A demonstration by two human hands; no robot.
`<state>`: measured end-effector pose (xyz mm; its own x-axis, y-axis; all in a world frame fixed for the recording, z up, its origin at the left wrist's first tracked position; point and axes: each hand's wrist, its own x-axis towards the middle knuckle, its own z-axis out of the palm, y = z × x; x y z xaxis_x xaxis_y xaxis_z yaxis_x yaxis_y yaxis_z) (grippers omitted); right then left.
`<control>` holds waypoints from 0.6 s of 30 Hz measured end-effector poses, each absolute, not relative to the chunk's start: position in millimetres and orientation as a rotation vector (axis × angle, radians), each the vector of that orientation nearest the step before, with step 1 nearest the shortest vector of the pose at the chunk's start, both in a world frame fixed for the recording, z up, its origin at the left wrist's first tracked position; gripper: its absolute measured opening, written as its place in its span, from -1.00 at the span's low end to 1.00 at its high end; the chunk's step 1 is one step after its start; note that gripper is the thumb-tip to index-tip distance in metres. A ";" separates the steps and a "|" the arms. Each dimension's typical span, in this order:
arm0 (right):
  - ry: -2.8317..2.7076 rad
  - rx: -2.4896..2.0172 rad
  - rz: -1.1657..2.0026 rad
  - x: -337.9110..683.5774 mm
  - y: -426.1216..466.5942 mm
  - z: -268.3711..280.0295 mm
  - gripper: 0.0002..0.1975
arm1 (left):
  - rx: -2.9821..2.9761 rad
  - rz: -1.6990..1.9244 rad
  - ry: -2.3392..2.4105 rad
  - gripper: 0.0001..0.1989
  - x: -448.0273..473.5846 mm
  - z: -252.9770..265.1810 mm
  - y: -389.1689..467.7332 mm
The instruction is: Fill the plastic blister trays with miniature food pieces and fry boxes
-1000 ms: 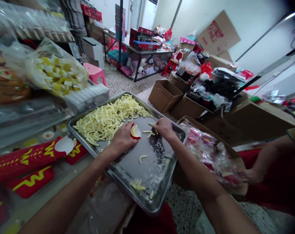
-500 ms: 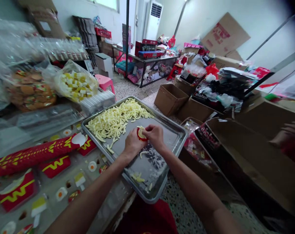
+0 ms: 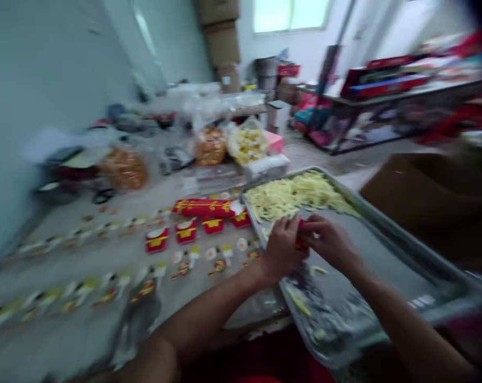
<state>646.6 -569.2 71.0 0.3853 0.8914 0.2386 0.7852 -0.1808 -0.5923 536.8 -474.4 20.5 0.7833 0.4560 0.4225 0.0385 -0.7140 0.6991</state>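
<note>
Over the near-left part of a metal tray point(image 3: 384, 260), my left hand point(image 3: 282, 252) is closed around a small red fries carton point(image 3: 301, 243). Fingers of my right hand point(image 3: 330, 242) pinch its upper edge from the other side. Most of the carton is covered by my fingers, and motion blurs it. Pale yellow toy-like fries point(image 3: 300, 192) are heaped at the tray's far left end. A few loose pieces point(image 3: 299, 302) lie nearer me, among white powder on the tray. Left of the tray, red cartons point(image 3: 186, 231) with yellow marks stand in a row before a long nested carton stack point(image 3: 203, 207).
Rows of small food-shaped pieces point(image 3: 109, 287) cover the table to the left. Bags of yellow-white pieces point(image 3: 248, 144) and orange-brown pieces point(image 3: 211, 146) stand behind. A cardboard box point(image 3: 420, 186) is beyond the tray's right side.
My view has swung left, so the tray appears farther right and more of the table shows. Both hands keep the carton between them and have shifted toward the tray's left edge.
</note>
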 end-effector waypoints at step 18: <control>-2.041 -1.634 0.609 337.7 -277.6 55.8 -0.78 | 2.232 0.873 1.384 -0.26 108.9 52.5 -260.2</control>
